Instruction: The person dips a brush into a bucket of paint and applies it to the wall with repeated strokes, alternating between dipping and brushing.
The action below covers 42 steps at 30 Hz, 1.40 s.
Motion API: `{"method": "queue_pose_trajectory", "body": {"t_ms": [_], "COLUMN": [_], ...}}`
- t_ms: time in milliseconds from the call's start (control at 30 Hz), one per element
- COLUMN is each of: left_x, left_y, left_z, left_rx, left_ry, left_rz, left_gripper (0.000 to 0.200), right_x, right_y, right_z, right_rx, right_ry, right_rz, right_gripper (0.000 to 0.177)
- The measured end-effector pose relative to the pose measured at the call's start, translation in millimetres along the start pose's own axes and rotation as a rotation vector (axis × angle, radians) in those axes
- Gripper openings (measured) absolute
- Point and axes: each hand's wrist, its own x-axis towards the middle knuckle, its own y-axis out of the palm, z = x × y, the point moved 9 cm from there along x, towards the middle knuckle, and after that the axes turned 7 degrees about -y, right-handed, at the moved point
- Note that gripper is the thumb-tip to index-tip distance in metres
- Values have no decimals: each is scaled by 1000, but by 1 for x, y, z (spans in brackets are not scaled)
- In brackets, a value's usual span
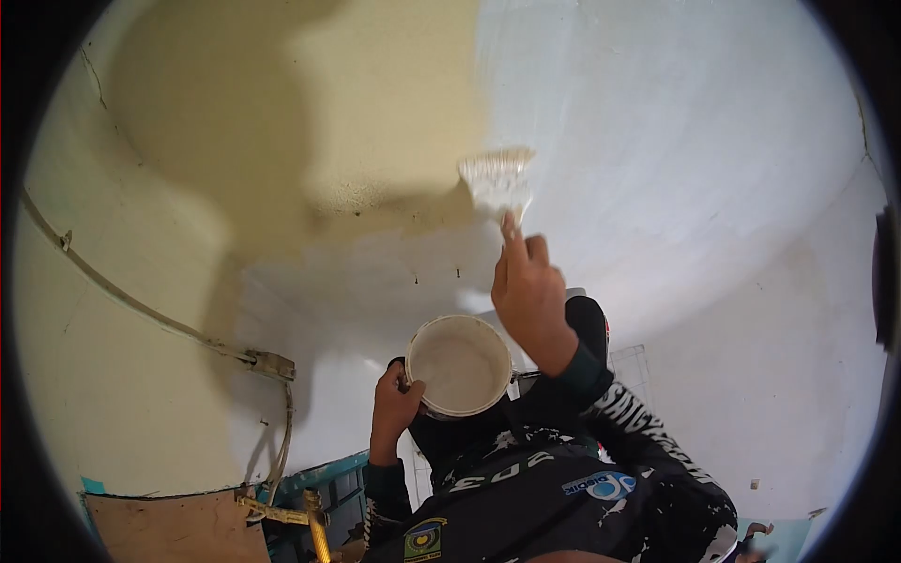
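My right hand (532, 296) is closed around the handle of a wide paintbrush (500, 181). The brush is coated in white, and its bristles are at the wall, by the border between the yellowish paint (394, 84) and the white paint (638, 122). Lower down, my left hand (395, 405) grips the rim of a round white bucket (460, 364), thumb over the edge. Pale paint shows inside the bucket, which is held in front of my body. The fingers behind the bucket are partly hidden.
A cable (131, 302) runs along the left wall to a small box (272, 365). Two nails (458, 273) stick out of the wall. At lower left are a brown board (174, 530), a yellow metal pole (317, 530) and a teal frame (328, 477). Another person's hand (756, 531) shows at lower right.
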Motion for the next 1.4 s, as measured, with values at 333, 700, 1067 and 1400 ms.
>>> {"method": "queue_pose_trajectory", "body": {"t_ms": [333, 700, 1067, 1400], "left_x": [-7, -7, 0, -2], "left_y": [-1, 3, 2, 2], "left_z": [-5, -9, -5, -6], "left_rx": [4, 3, 43, -21], "left_ry": [-9, -31, -14, -26], "left_rz": [-2, 4, 1, 4], "left_gripper": [12, 11, 12, 9], "right_x": [-89, -20, 49, -85], "right_y": [75, 9, -114, 55], "right_z": [-38, -50, -26, -62], "right_rx": [225, 361, 417, 133], "right_ry": [265, 344, 213, 147], "right_rz": [342, 172, -220, -11], "right_gripper": [38, 27, 33, 50]}}
